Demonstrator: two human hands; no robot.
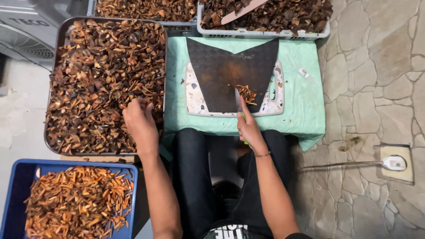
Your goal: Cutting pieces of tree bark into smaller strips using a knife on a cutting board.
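My left hand (141,120) reaches into a large metal tray (61,31) heaped with brown dried husk pieces (102,75), its fingers curled down among them; whether it holds a piece is hidden. My right hand (249,128) grips a knife (239,101) with a green handle, blade pointing away over a dark rubber mat (226,71). The mat lies on a speckled white cutting board (194,95). A small pile of orange cut strips (248,93) sits on the mat just right of the blade.
A blue crate (22,177) of orange slivers stands at the lower left. Two white baskets (265,32) of dark husks sit beyond the green-covered table (301,102). A fan (22,31) is at top left, a floor socket (394,163) at right.
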